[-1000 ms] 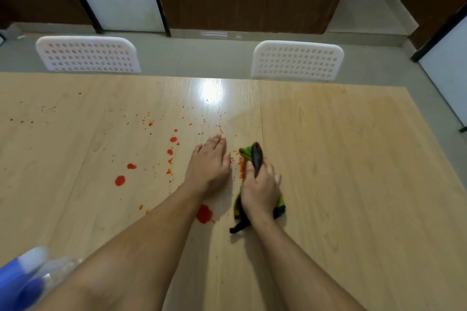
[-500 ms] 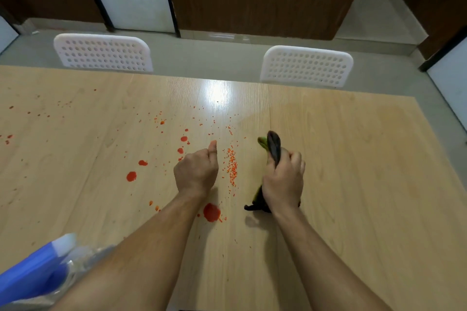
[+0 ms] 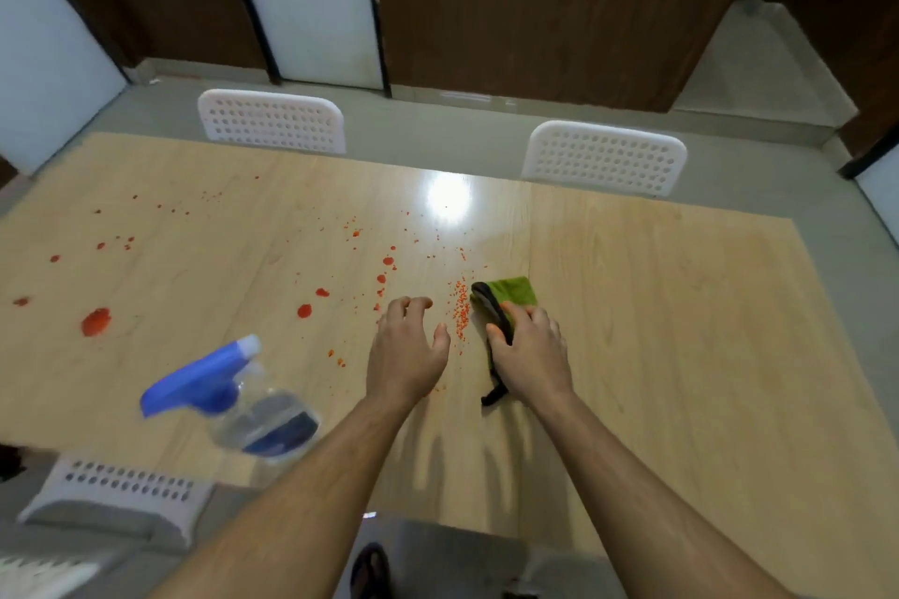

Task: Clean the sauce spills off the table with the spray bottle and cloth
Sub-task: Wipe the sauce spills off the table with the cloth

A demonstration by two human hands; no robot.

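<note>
Wooden table (image 3: 681,331) seen from above, spattered with red sauce spots (image 3: 96,321) across the left and middle. Right hand (image 3: 528,350) curled over a green-and-black cloth (image 3: 511,293), pressing it to the tabletop just right of a band of fine orange specks (image 3: 459,314). Left hand (image 3: 406,350) beside it, fingers loosely curled, holding nothing. Spray bottle (image 3: 233,399) with blue head near the front-left edge, well apart from both hands. Two white chairs (image 3: 603,158) at the far side.
</note>
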